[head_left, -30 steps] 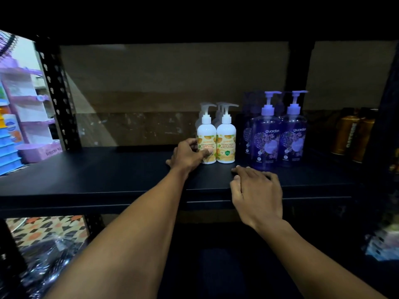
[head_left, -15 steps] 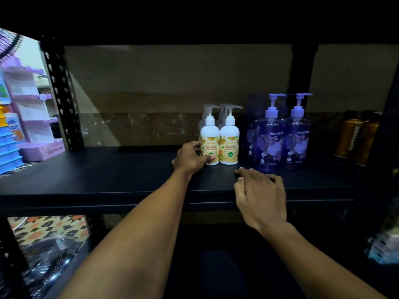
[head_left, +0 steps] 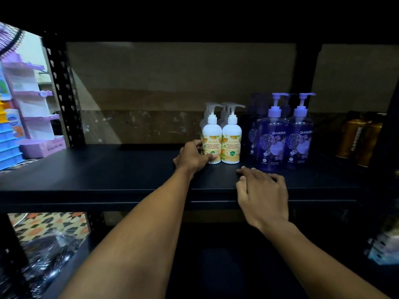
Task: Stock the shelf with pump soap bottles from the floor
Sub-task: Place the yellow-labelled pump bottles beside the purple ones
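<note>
At the frame's left edge you have a purple display rack point(head_left: 34, 117) beside stacked blue trays point(head_left: 8, 147); gold cans point(head_left: 348, 137) stand at far right.

Shelf board point(head_left: 108, 169) — matt black, smooth. White pump bottles point(head_left: 221, 134) — glossy plastic, paper-like labels. Purple bottles point(head_left: 285, 145) translucent glossy plastic. Upright point(head_left: 62, 93) perforated metal.
</note>
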Tool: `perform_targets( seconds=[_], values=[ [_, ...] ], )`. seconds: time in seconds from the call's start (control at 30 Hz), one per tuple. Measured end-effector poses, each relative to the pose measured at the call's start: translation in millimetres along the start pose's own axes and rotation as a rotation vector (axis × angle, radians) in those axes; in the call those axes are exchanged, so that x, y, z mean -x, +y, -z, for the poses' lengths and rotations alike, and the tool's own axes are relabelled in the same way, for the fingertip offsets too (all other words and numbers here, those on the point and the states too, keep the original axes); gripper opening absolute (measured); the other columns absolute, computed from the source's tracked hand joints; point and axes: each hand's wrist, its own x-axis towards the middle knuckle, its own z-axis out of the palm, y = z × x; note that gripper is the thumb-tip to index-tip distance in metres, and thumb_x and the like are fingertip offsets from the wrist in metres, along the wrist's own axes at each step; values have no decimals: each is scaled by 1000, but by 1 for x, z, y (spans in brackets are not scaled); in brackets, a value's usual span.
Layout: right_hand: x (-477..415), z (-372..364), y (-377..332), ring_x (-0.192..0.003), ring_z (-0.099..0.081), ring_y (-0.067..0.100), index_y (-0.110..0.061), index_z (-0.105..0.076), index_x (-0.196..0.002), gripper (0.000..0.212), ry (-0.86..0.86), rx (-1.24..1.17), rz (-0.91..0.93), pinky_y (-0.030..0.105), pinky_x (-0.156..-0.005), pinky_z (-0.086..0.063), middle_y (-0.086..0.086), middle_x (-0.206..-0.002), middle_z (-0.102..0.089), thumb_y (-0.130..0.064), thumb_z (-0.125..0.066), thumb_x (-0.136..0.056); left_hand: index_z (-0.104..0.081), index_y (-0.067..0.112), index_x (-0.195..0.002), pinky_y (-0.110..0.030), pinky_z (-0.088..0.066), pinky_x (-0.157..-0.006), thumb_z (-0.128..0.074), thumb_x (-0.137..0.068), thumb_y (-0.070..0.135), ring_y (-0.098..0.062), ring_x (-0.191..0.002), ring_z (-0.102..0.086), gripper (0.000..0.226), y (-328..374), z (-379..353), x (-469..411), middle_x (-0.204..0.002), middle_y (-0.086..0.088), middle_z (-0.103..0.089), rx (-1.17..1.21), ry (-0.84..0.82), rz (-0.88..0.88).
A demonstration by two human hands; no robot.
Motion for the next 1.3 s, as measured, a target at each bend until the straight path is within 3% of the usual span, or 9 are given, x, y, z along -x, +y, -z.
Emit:
perform_targets(
  seconds=[0.3, 0.67, 0.87, 0.97, 1.07, 1.2, 1.3],
  values=[
    [0, 0, -1, -133, -51, 6, -29, -59, -138, 66, -5, -6, 0, 38, -111, -28, -10, -136, -64, -42, -11, -94, -68, 32, -131, -54, -40, -113, -93, -73, 39, -18, -123, -64, 63, -2, -1, -2, -122, 10, -75, 28, -6, 10],
    [1, 3, 0, -129, -52, 5, -30, -60, -135, 46, -11, -8, 0, 37, -111, -28, -11, -133, -65, -38, -28, -103, -71, 32, -126, -53, -43, -111, -95, -71, 41, -15, -118, -67, 61, 1, -1, 0, -117, 11, -76, 33, 2, 17],
    [0, 0, 0, -131, -52, 5, -29, -59, -137, 60, -17, 1, -4, 37, -111, -29, -10, -134, -65, -42, -16, -97, -70, 30, -128, -51, -44, -111, -95, -73, 38, -16, -119, -66, 61, 2, 1, 2, -121, 8, -75, 36, -8, 14],
    [1, 0, 0, -129, -54, 5, -30, -60, -135, 62, -7, -1, -9, 37, -110, -29, -11, -131, -66, -42, -15, -96, -69, 29, -131, -44, -43, -110, -93, -75, 36, -16, -122, -64, 62, 3, 2, 3, -125, 7, -74, 21, -16, 8],
    [1, -1, 0, -131, -53, 4, -30, -62, -134, 65, -1, -7, -18, 37, -110, -29, -11, -133, -66, -43, -12, -94, -68, 26, -134, -34, -42, -99, -92, -77, 34, -15, -121, -64, 63, 4, 2, 5, -126, 7, -73, 20, -27, 3],
    [1, 1, -1, -135, -48, 3, -31, -59, -136, 65, -24, 1, -13, 36, -111, -27, -12, -137, -63, -43, -11, -94, -68, 30, -133, -45, -45, -110, -94, -74, 38, -16, -121, -65, 65, 3, 3, 6, -122, 8, -75, -13, -13, -10],
    [0, 5, 0, -135, -47, 2, -33, -56, -137, 56, -40, -13, -3, 37, -111, -24, -13, -139, -60, -43, -16, -99, -62, 30, -140, -52, -43, -113, -94, -73, 39, -18, -127, -63, 75, 4, 4, 9, -130, 8, -72, -36, -9, -7]
  ],
)
